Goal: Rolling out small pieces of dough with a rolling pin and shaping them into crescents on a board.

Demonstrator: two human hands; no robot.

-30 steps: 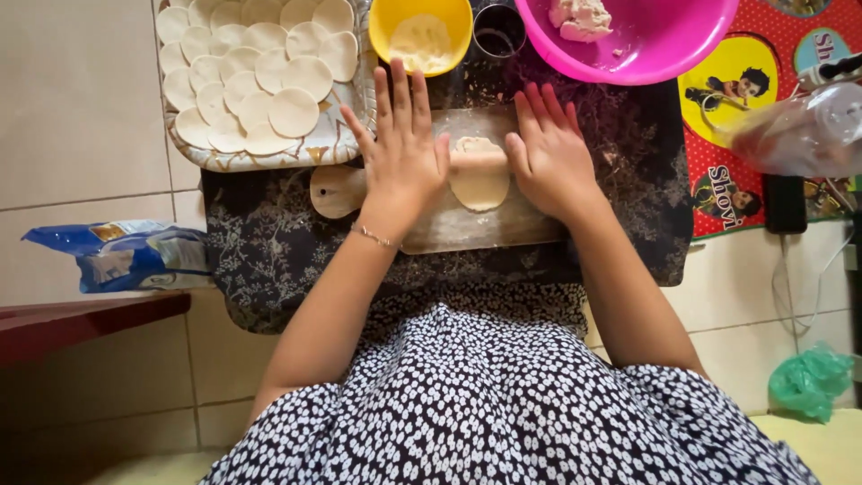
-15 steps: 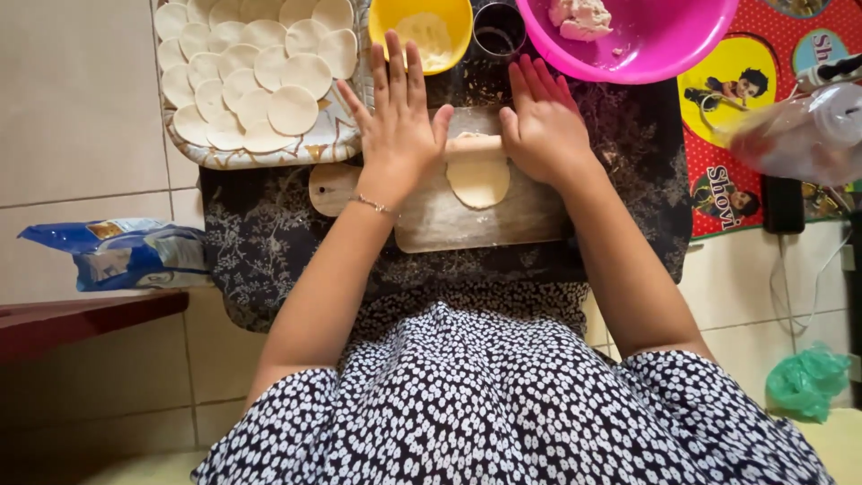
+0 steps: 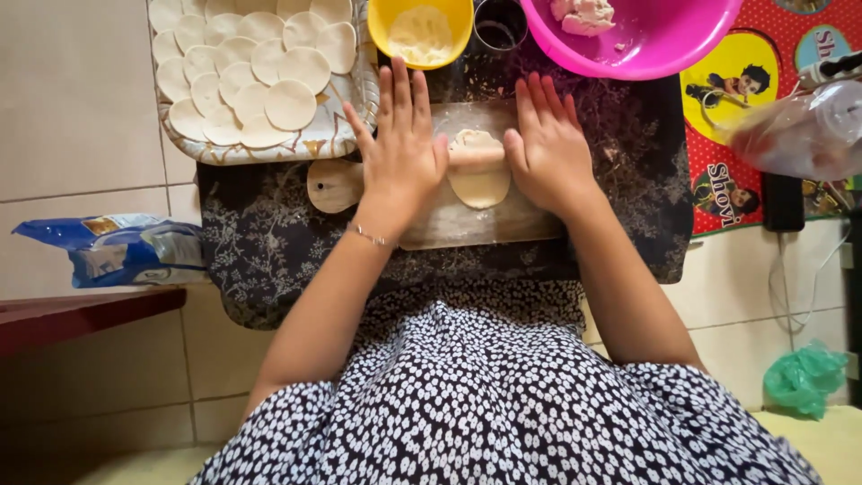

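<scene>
A rolling pin (image 3: 476, 155) lay crosswise between the flat, open left hand (image 3: 401, 153) and right hand (image 3: 548, 148). Both palms pressed its ends equally, over a dough disc (image 3: 480, 182).

Both flat hands (image 3: 476, 148) press a rolling pin (image 3: 476, 156) over dough (image 3: 479, 180)

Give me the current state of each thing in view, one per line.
left hand: flat, palm down on the rolling pin
right hand: flat, palm down on the rolling pin
rolling pin: lying across the dough disc
dough disc: flattened on the wooden board
wooden board: flat on the dark cloth
tray: filled with rolled discs
yellow bowl: holds flour
pink bowl: holds a dough lump
</scene>
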